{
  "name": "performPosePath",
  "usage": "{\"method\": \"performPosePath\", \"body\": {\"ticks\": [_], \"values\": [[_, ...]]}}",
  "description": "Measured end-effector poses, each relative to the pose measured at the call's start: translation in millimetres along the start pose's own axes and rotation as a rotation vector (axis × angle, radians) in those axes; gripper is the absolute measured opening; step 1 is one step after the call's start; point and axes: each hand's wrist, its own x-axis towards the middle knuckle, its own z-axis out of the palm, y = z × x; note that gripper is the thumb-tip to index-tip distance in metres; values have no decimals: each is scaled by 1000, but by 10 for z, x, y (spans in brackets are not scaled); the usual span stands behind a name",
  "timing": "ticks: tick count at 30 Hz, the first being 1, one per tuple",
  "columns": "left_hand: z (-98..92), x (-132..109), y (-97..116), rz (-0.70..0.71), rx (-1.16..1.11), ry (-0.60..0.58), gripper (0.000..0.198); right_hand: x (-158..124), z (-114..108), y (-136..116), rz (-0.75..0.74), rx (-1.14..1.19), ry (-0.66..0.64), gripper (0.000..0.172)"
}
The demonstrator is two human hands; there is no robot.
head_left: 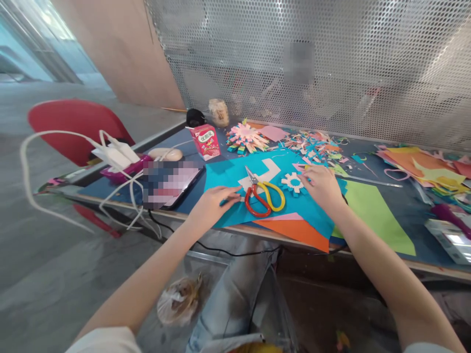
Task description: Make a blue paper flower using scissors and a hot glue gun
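My left hand (217, 203) is just left of the scissors (253, 180), its fingertips drawn together by the red handle. Whatever lies between them is too small to make out. The scissors, with one red and one yellow handle, rest on blue paper (221, 176), blades pointing away. Under the blades is an angular pale pink paper piece (271, 169). A white and blue paper ring with a toothed edge (293, 172) sits to their right. Beside it, my right hand (322, 184) pinches a small pink paper piece (300, 167); its other fingers are curled.
Paper scraps (312, 144), a fringed paper flower (246, 137) and a pink drink carton (206, 142) stand behind. A phone or tablet (184, 184) and white cables (105, 203) are left. Green paper (375, 211) and a colored paper pile (423, 166) lie right. Perforated metal (331, 98) borders the back.
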Motion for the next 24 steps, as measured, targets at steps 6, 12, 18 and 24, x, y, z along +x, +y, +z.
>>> {"method": "performPosePath", "body": {"ticks": [6,12,18,24], "values": [[29,-96,-135,158,71,5,38,-213,-80,-470,-305,5,-233,39],[-64,-318,-117,316,285,15,34,-417,-61,-887,-542,-137,-302,22],[-166,-336,-20,446,370,-21,35,-329,-23,-941,-517,-149,-298,21],[-108,-326,-46,448,224,17,35,-195,-98,-823,-52,211,-175,14]]}}
